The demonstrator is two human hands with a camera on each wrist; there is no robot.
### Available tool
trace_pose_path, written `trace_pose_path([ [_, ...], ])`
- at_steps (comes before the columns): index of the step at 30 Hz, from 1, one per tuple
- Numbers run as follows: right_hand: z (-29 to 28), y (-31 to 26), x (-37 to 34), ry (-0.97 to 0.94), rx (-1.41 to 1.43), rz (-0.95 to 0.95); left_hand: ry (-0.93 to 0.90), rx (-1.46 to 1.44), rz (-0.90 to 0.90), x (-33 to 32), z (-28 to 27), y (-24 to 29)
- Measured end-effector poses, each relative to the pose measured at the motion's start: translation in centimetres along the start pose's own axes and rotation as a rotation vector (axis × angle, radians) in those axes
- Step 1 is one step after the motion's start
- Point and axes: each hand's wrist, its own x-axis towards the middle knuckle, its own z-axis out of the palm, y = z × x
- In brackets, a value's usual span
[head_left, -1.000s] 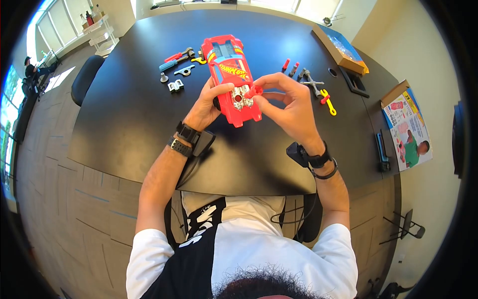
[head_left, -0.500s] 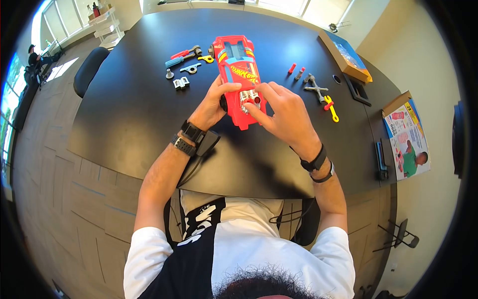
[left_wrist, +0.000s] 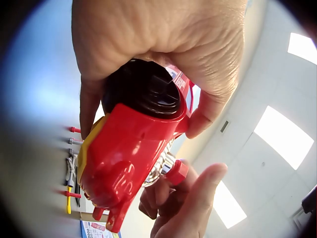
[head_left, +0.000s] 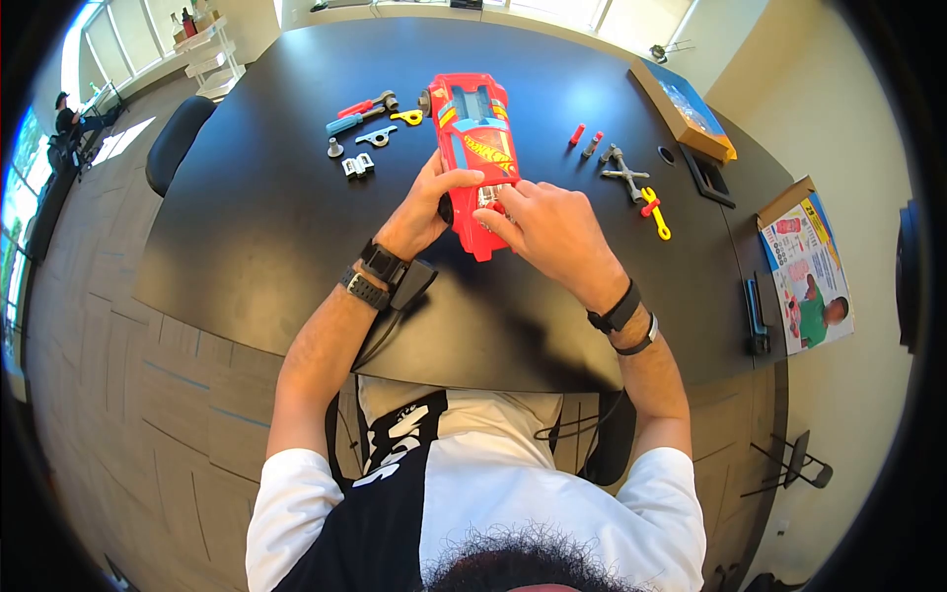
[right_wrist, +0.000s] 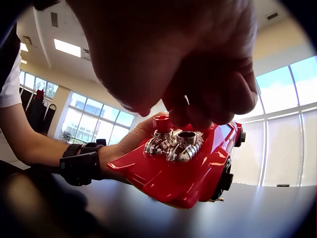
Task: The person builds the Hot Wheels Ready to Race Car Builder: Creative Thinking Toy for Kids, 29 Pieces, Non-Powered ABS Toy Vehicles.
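A red toy car (head_left: 477, 128) with yellow hood lettering is held above the table in the left hand (head_left: 422, 205). The left thumb lies across its body, and the palm wraps round the side at a black wheel (left_wrist: 143, 89). A red plastic bolt (left_wrist: 177, 172) stands in the silver engine (right_wrist: 171, 146), beside an uncovered round pipe opening (right_wrist: 187, 136). Around that bolt is the right hand (head_left: 560, 237). Its thumb (left_wrist: 208, 181) stands apart from the bolt head, while its bent fingers are close on the far side.
On the black table (head_left: 296, 257), a blue-handled screwdriver (head_left: 350, 120), a yellow piece (head_left: 407, 117) and silver parts (head_left: 358, 166) lie left. Red bolts (head_left: 577, 134), a grey cross wrench (head_left: 624, 175) and a yellow wrench (head_left: 655, 214) lie right, near open boxes (head_left: 681, 109).
The right hand has brought the red bolt from beside the car into the silver engine. Its thumb has since come away from the bolt. The left hand keeps hold of the car.
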Motion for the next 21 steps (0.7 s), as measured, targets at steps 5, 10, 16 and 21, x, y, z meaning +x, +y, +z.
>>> trace_pose_path([
  [5,-0.4,-0.8,0.3,0.153,0.063,-0.039,0.021,-0.058,-0.028,-0.2,0.2,0.3],
  [10,-0.6,-0.5,0.2,0.024,-0.005,-0.004,0.002,-0.017,-0.012,-0.1,0.5,0.2],
  [16,-0.1,-0.3,0.2,0.015,-0.012,-0.013,-0.012,0.017,-0.027,-0.1,0.4,0.1],
  [21,0.0,-0.6,0.0,0.104,0.059,-0.056,-0.009,-0.012,-0.056,-0.3,0.4,0.3],
])
